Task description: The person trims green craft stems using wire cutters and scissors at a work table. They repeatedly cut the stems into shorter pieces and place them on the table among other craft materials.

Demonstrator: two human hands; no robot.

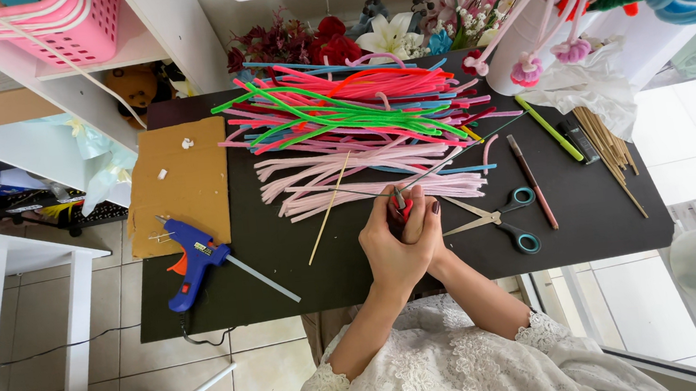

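A single head-worn camera looks almost straight down from above the person's lap onto the black tabletop (287,268). It faces forward toward the shelves (61,86) and the flowers (384,37) at the far edge. The hands (402,237) sit close, just below the middle; floor tiles show at both sides.

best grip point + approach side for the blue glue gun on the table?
Take the blue glue gun by its handle, the lower part that points toward the near table edge, coming from the person's left. It lies flat on the black table, with the nozzle toward the cardboard sheet and a glue stick jutting out on the right, so both those ends are poor holds.
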